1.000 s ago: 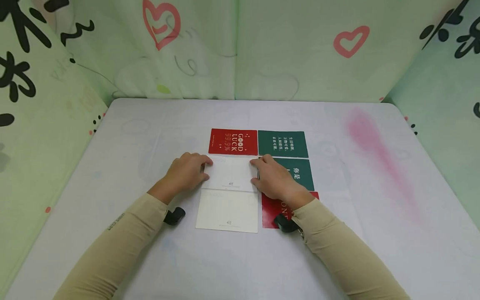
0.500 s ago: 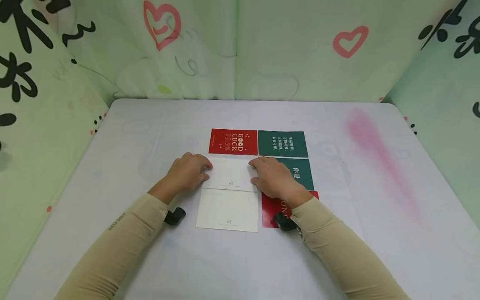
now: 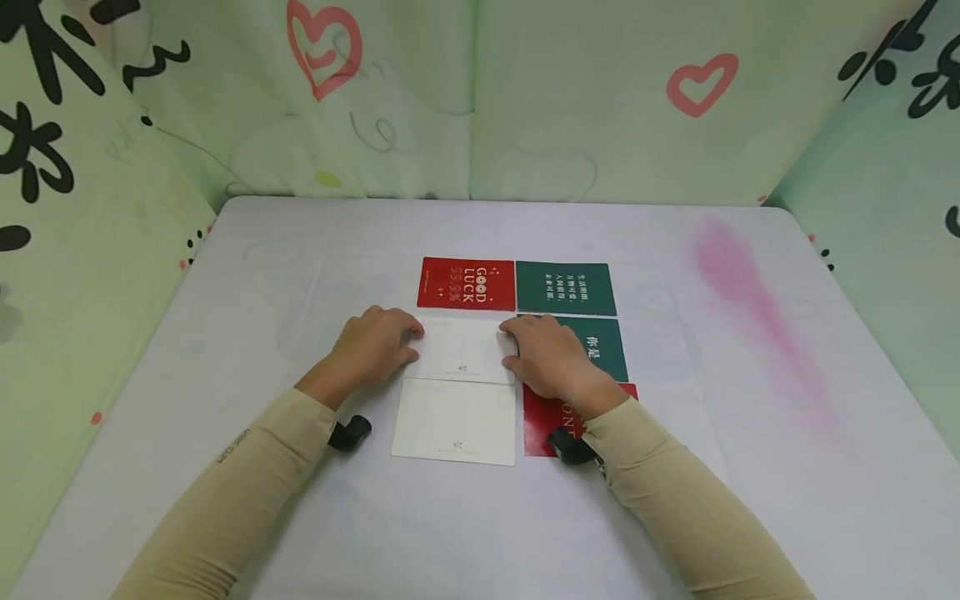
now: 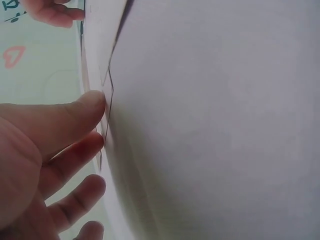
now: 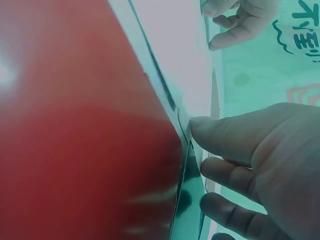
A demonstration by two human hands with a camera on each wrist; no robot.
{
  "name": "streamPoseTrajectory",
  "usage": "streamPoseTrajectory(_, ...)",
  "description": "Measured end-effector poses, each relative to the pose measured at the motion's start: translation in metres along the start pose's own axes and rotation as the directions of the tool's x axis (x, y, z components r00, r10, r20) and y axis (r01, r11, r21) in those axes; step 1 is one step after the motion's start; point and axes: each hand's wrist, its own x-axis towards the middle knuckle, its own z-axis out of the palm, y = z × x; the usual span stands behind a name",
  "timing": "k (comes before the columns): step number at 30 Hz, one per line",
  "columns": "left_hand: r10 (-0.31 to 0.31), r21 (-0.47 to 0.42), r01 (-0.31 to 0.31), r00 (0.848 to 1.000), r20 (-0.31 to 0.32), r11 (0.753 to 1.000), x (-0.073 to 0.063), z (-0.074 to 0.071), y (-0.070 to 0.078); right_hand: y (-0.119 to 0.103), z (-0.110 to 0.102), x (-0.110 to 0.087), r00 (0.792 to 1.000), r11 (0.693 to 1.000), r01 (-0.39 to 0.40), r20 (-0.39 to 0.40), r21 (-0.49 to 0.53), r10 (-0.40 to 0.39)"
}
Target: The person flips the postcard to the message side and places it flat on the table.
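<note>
In the head view a white card [image 3: 459,348] lies flat in the middle of a block of cards, its small print towards me. At its left edge is my left hand [image 3: 371,346], index fingertip near the far corner and thumb nearer to me. My right hand [image 3: 551,354] touches the right edge in a like way, and it covers part of the green card [image 3: 609,346] beside it. In the left wrist view the thumb [image 4: 90,106] sits right at the card's edge, fingers loosely spread. The right wrist view has the thumb [image 5: 210,132] by the gap between the cards.
Beyond lie a red GOOD LUCK card [image 3: 465,283] and a green card with white writing [image 3: 566,287]. Nearer to me are a cream card [image 3: 454,421] and a partly covered red card [image 3: 538,421]. They lie on a white-covered table [image 3: 262,275] with cloth walls around it.
The right index finger has come down slightly towards me at the white card's far right corner. Both hands otherwise stay where they were, and the cards have not visibly moved.
</note>
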Motion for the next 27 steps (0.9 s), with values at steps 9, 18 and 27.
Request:
streamPoseTrajectory(9, 0.03, -0.082, -0.034, 0.999, -0.042, 0.996, 0.013, -0.017, 0.0, 0.008, -0.019, 0.007, 0.997, 0.997, 0.059, -0.055, 0.048, -0.057)
streamPoseTrajectory(18, -0.031, -0.161, 0.031, 1.0, 0.001, 0.986, 0.06, -0.038, -0.006, 0.033, -0.04, 0.048, 0.998, 0.999, -0.023, -0.065, 0.03, 0.025)
streamPoseTrajectory(27, -0.068, -0.149, 0.078, 0.995, 0.071, 0.986, 0.084, -0.022, -0.009, 0.027, -0.031, 0.074, 0.996, 0.997, -0.078, 0.036, 0.019, 0.077)
